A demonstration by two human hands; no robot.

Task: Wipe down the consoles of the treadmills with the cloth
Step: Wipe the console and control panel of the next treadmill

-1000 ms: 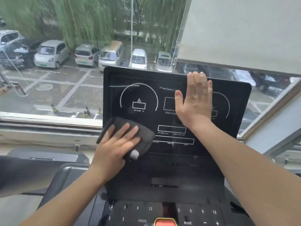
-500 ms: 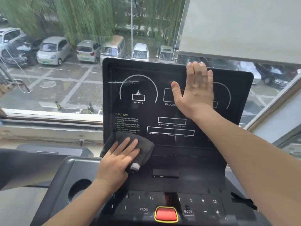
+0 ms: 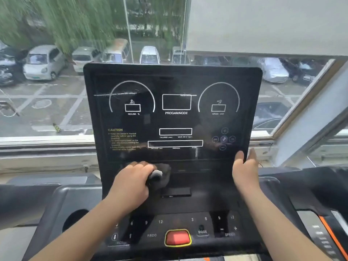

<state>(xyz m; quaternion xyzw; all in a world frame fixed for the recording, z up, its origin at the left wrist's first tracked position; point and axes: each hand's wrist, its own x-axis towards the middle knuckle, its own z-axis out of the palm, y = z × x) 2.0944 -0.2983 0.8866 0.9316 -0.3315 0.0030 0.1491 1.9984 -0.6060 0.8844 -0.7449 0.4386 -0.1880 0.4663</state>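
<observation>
- Cloth (image 3: 161,175): dark, bunched under the left hand (image 3: 132,182), pressed on the ledge just below the console's display panel (image 3: 175,117), left of centre. A pale tag shows at the thumb side.
- Left hand: fingers curled over the cloth, gripping it against the ledge. One second ago the same hand lay flat on the cloth at the lower left of the glass; half a second ago it was at the panel's bottom edge. The stroke has therefore travelled down off the glass.
- Right hand (image 3: 244,170): open, fingers straight, thumb in front and fingers wrapped behind the panel's lower right edge. Earlier it was pressed flat on the upper centre of the glass; it has dropped to brace the panel from the side.
- Display panel: now fully uncovered. A thin streak line remains across the left dial area.
- Judgement: the glass has been passed over on its left portion; the ledge is the surface in hand. The keypad (image 3: 175,223) with the red stop button (image 3: 178,237) appears not yet wiped.
- Surroundings: a cup holder (image 3: 75,220) sits left of the keypad; a window (image 3: 56,72) behind overlooks parked cars.
</observation>
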